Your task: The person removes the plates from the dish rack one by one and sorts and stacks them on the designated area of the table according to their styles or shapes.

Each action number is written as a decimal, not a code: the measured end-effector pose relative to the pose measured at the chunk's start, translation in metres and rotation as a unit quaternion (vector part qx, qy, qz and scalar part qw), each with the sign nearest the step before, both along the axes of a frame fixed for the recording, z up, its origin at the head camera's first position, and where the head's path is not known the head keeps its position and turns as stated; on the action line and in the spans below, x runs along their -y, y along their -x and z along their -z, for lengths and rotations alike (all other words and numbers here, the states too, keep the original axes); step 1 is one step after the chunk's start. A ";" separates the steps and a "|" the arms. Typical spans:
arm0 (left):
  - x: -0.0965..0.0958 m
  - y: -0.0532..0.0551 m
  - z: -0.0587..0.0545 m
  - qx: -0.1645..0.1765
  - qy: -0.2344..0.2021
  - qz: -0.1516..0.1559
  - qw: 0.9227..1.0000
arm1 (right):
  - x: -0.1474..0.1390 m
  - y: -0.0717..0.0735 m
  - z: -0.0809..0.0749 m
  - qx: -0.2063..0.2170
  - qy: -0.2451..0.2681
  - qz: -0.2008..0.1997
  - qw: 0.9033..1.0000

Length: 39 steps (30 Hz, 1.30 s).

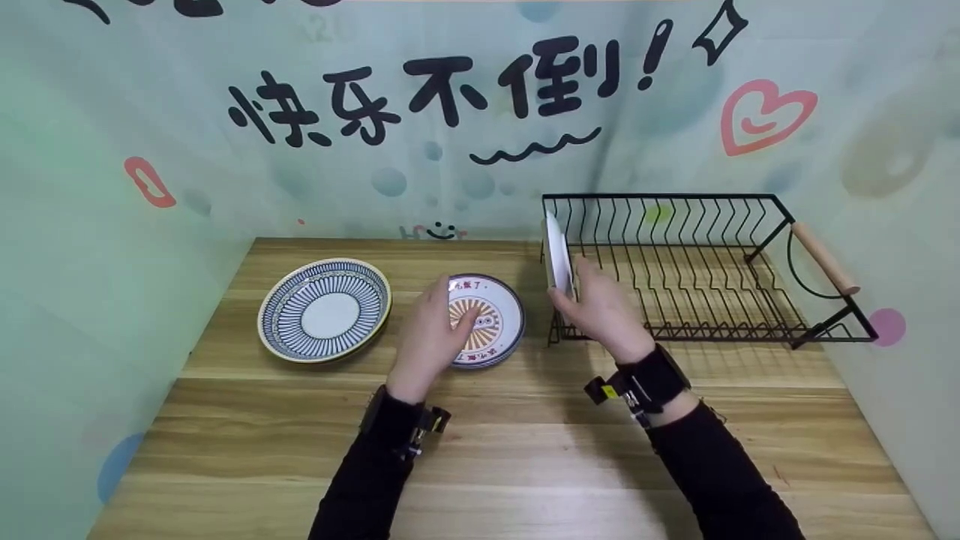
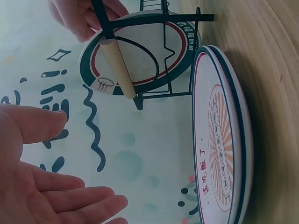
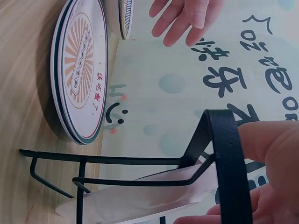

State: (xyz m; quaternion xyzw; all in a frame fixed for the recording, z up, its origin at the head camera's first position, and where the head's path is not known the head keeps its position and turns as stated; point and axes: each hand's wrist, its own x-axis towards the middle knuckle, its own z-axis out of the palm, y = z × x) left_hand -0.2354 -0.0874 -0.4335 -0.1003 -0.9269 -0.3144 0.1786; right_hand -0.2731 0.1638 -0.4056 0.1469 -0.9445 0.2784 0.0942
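Observation:
A white plate point(image 1: 559, 255) with a green rim and red ring point(image 2: 140, 51) stands on edge in the leftmost end of the black wire dish rack point(image 1: 660, 196). My right hand point(image 1: 604, 304) pinches its near edge, thumb on the left side and fingers on the right. Part of that grip is hidden behind the rack frame in the right wrist view. My left hand point(image 1: 429, 334) hovers, fingers extended and holding nothing, by the left side of a small stack of round plates point(image 1: 501, 319) printed with an orange sunburst and red characters.
A blue-striped bowl or deep dish point(image 1: 330, 315) sits on the wooden table point(image 1: 495, 457) at the left. The rack has a wooden handle point(image 1: 825, 259) on its right end and a row of wire slots. A printed cloth backdrop point(image 1: 315, 187) rises behind the table.

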 end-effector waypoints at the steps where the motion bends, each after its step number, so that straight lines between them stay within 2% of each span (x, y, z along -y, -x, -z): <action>1: -0.001 0.000 0.000 -0.001 0.002 0.001 1.000 | 0.000 0.000 0.000 0.002 0.001 0.001 1.000; 6: -0.004 -0.001 0.001 -0.022 0.013 0.008 1.000 | 0.002 0.004 -0.001 0.008 0.005 -0.004 1.000; 15: -0.011 -0.003 0.002 -0.030 0.019 0.021 0.999 | 0.005 0.009 0.000 0.019 0.027 -0.023 0.999; 21: -0.015 -0.004 0.005 -0.029 0.028 0.030 0.999 | 0.008 0.009 0.000 0.014 0.007 -0.028 1.000; 25: -0.016 -0.004 0.005 -0.016 0.030 0.033 0.999 | 0.008 0.008 -0.001 0.003 -0.006 -0.029 1.000; 30: -0.018 -0.004 0.006 -0.008 0.032 0.037 0.999 | 0.008 0.008 0.000 -0.007 -0.016 -0.013 1.000; 36: -0.019 -0.004 0.006 -0.007 0.036 0.034 0.999 | 0.007 0.008 0.000 -0.064 -0.047 -0.002 0.997; 39: -0.020 -0.004 0.007 -0.003 0.035 0.034 0.999 | 0.006 0.008 -0.001 -0.075 -0.058 0.009 0.995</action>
